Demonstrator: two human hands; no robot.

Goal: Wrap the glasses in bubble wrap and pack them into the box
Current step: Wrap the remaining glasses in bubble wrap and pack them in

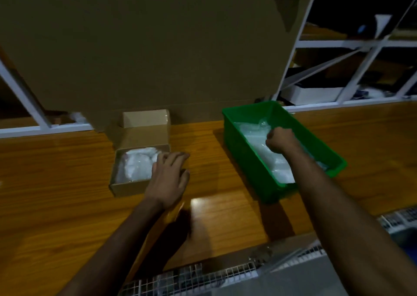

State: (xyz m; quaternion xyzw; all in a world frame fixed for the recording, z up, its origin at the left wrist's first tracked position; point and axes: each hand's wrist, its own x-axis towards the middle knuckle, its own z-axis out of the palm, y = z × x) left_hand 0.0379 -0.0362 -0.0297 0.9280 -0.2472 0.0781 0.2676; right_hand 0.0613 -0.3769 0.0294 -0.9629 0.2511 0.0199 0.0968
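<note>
A small cardboard box [126, 188] stands open on the wooden table, its lid flap raised at the back. Bubble-wrapped bundles [135, 164] lie inside it. My left hand [168, 178] hovers over the box's right edge with relaxed, spread fingers, holding nothing. To the right a green plastic bin [246, 137] holds sheets of bubble wrap [257, 142]. My right hand [281, 140] reaches down into the bin with its fingers curled into the bubble wrap; the fingertips are hidden. No bare glasses are visible.
A large cardboard sheet [146, 47] leans upright behind the box and bin. White shelving [338, 45] stands at the back right. A wire mesh rack [203, 275] runs along the table's near edge. Bare wood table [56, 194] lies left of the box.
</note>
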